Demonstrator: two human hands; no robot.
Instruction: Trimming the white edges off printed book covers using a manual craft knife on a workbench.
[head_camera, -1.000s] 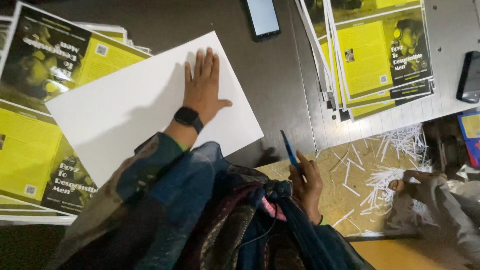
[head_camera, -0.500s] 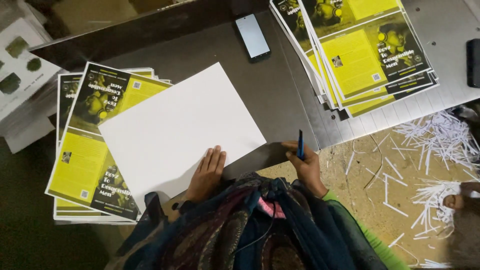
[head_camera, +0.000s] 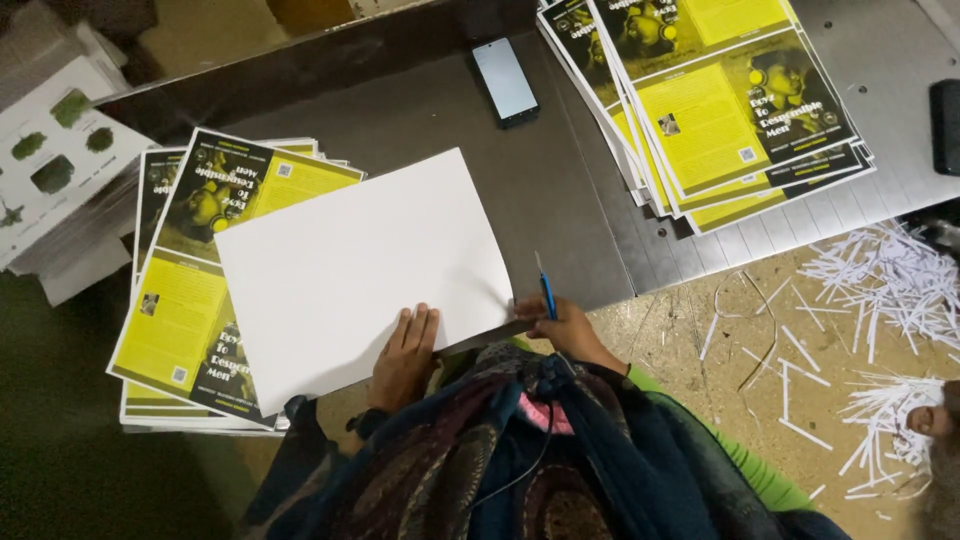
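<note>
The big white sheet (head_camera: 360, 270) lies tilted on the dark table (head_camera: 560, 190), just ahead of both hands, with the flat, open left hand (head_camera: 405, 350) pressing its near edge and the right hand (head_camera: 568, 328) gripping a blue pen (head_camera: 546, 292) at its corner.

Around the dark worktable (head_camera: 560, 190)
A phone (head_camera: 505, 82) lies screen-up at the far side, between two stacks of yellow-and-black posters: one at far right (head_camera: 720, 110), one at left (head_camera: 185, 300). White paper trimmings (head_camera: 880, 290) litter the brown floor at right; white printed sheets (head_camera: 55, 160) sit far left.
</note>
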